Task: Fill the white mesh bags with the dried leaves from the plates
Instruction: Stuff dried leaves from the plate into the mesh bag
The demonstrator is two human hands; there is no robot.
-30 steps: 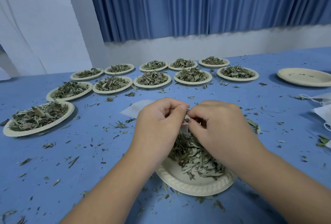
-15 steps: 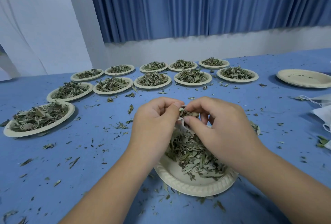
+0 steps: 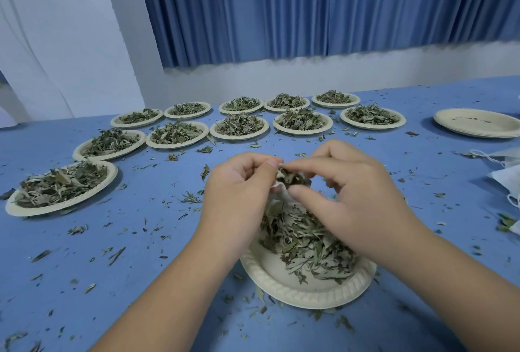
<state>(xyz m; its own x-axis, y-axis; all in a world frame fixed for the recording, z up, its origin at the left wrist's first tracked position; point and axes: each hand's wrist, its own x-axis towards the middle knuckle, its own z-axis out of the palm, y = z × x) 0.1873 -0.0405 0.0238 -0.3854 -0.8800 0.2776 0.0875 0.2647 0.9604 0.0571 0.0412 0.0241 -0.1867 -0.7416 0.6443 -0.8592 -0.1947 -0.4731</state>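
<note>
blue table top (image 3: 126, 253) fills most of my screen, littered with leaf crumbs, which tells me hand stuffing sheds plenty. a double row of filled plates (image 3: 239, 127) curves across the far side, laid out, i judge, so each can be pulled in when its turn comes. a stack of nearly bare plates (image 3: 478, 126) sits well apart at the right, probably to keep finished from unfinished, with spare bags (image 3: 506, 180) at that same edge. the working plate (image 3: 304, 292) lies directly under both hands, so whatever drops lands back on its dried leaves (image 3: 309, 247). the left hand (image 3: 239, 196) has its fingers curled and pinches the rim of the white mesh bag (image 3: 281, 195), holding it up over that plate. the right hand (image 3: 351, 205) closes thumb and forefinger on a clump of leaves (image 3: 292, 178) at the bag's mouth, seemingly to press it in. the hands hide most of the bag, so i cannot tell how full it is.
</note>
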